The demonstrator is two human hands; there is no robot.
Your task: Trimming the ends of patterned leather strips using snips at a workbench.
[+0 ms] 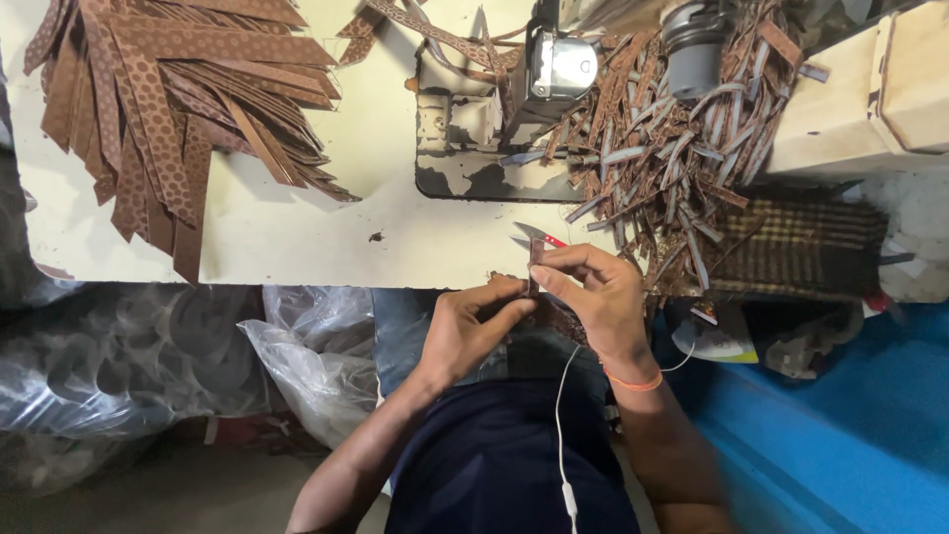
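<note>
Brown strip (535,259) is being pinched between both hands at the table's (297,242) near edge: left hand (473,326) gripping below, right hand (593,292) pinching above while also holding small thread snips (537,235); perforated leather strips (168,109) are lying far left.

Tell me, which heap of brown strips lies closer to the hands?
The tangled heap right of the sewing machine, just beyond the right hand. The fanned heap lies far left.

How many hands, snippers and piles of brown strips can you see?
Hands: 2, left hand and right hand
Thread snippers: 1
Piles of brown strips: 2, perforated pile and cut pile
Total: 5
</note>
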